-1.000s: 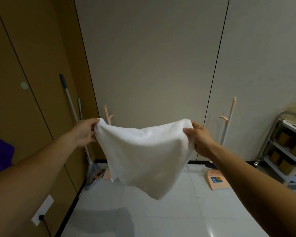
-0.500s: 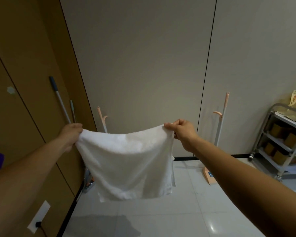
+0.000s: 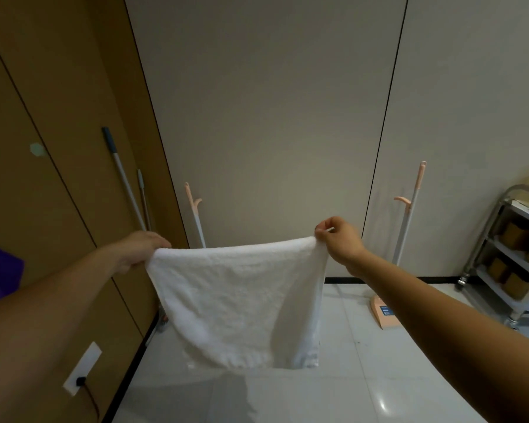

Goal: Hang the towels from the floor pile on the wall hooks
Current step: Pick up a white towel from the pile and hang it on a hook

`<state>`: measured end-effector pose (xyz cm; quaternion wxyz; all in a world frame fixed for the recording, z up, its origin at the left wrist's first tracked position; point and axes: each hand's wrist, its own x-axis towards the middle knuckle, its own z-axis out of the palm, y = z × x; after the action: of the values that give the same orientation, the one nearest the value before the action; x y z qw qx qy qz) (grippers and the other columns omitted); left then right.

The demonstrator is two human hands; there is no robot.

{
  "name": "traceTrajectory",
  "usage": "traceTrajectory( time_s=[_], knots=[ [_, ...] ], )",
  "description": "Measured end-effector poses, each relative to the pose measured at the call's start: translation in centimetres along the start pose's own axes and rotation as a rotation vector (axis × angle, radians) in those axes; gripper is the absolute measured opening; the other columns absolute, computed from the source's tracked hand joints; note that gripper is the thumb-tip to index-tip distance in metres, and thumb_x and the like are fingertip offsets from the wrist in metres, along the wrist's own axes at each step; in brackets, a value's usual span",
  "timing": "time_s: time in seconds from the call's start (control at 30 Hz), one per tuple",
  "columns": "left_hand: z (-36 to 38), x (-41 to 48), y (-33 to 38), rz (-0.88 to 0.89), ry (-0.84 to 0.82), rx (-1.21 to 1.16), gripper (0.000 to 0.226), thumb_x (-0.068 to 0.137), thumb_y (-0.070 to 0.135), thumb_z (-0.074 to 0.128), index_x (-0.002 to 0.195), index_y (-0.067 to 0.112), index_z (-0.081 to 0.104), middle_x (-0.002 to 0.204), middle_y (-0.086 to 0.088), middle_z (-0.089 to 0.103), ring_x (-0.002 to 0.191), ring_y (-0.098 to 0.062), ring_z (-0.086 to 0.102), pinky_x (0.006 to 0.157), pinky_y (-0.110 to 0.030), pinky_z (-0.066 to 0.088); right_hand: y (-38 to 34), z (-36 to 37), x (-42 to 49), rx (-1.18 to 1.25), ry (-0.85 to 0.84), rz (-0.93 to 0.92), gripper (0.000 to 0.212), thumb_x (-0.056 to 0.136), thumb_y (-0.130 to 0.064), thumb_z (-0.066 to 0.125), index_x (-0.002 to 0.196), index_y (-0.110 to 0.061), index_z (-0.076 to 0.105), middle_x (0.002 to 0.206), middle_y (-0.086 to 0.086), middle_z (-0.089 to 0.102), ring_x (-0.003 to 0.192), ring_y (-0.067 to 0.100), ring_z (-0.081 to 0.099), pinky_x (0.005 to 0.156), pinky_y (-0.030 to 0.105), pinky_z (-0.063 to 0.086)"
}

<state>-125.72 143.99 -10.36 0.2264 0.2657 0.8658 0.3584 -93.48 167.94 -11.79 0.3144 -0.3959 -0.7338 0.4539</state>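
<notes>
Before a pale wall [image 3: 272,117], a fluffy white towel [image 3: 235,300] hangs spread out. The left hand [image 3: 141,250] and right hand [image 3: 339,239] each pinch a top corner.

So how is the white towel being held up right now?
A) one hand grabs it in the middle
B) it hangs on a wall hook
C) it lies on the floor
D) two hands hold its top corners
D: the left hand grips one top corner of the white towel and the right hand pinches the other, so it hangs spread between them.
</notes>
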Motion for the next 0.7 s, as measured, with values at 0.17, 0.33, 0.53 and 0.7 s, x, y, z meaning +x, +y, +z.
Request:
traceTrajectory(
  time_s=[0.17, 0.33, 0.53, 0.7],
  knots=[
    [0.2, -2.5, 1.3, -0.102, -0.189, 0.033, 0.022, 0.086, 0.026, 0.065, 0.093, 0.006, 0.070, 0.083, -0.009, 0.062, 0.064, -0.017, 0.059, 0.052, -0.027, 0.045, 0.2, -0.3, 0.5, -0.406, -0.101, -0.030, 0.036, 0.099, -0.025, 0.044, 0.104, 0.008, 0.058, 0.086, 0.023, 0.058, 0.074, 0.021, 0.048, 0.075, 0.041, 0.047],
    [-0.3, -3.8, 2.2, -0.111, -0.385, 0.216, 0.039, 0.073, 0.035, 0.077, 0.107, 0.018, 0.070, 0.112, -0.006, 0.063, 0.104, -0.025, 0.057, 0.088, -0.035, 0.046, 0.2, -1.2, 1.2, -0.335, -0.349, 0.061, 0.042, 0.096, -0.051, 0.047, 0.094, -0.011, 0.059, 0.093, 0.009, 0.059, 0.076, 0.021, 0.054, 0.067, 0.032, 0.046],
    [-0.5, -4.7, 2.6, 0.045, -0.291, 0.499, 0.026, 0.083, 0.032, 0.069, 0.103, 0.016, 0.068, 0.110, -0.003, 0.063, 0.100, -0.019, 0.060, 0.083, -0.030, 0.051, -1.0, -2.7, 2.3, -0.190, -0.559, -0.015, 0.066, 0.050, -0.068, 0.076, 0.087, -0.015, 0.063, 0.091, 0.003, 0.067, 0.082, 0.019, 0.064, 0.069, 0.031, 0.052],
    [-1.6, -5.9, 1.3, 0.045, -0.259, 0.463, 0.017, 0.086, 0.029, 0.066, 0.089, 0.013, 0.070, 0.101, -0.003, 0.065, 0.093, -0.020, 0.062, 0.082, -0.031, 0.051, -2.3, -1.6, 3.9, -0.146, -0.549, -0.131, 0.039, 0.057, -0.036, 0.087, 0.084, -0.012, 0.072, 0.087, 0.006, 0.073, 0.078, 0.021, 0.069, 0.065, 0.030, 0.058]
  ],
)
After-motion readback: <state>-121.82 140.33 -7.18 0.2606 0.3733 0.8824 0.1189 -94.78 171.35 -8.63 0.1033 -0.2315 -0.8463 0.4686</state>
